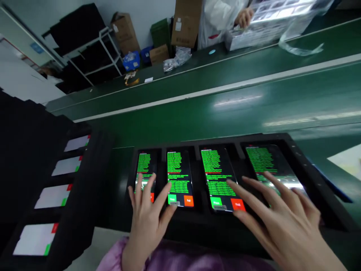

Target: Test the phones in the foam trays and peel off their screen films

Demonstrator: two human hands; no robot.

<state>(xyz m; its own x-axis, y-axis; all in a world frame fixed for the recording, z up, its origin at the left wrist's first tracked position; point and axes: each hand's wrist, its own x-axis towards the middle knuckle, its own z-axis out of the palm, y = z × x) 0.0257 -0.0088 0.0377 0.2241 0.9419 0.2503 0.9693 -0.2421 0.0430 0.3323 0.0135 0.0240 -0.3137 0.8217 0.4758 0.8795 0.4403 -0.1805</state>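
Observation:
Several smartphones with lit screens lie side by side in the slots of a black foam tray (197, 220). Green text runs down each dark screen. My left hand (148, 220) is spread with nothing in it, over the leftmost phone (144, 163) and the lower edge of the second phone (178, 169). A green and an orange-red button show at the bottom of the second phone and of the third phone (216, 165). My right hand (284, 212), also spread, has its index finger over the third phone and covers much of the rightmost phone (261, 158).
A stack of black trays (93, 180) stands at left, its top one holding several white-screened phones (36, 239). A green conveyor (169, 124) runs behind. Across it, a person's hand (244, 17) rests at a plastic-wrapped stack (265, 32). Cardboard boxes (186, 22) stand at the back.

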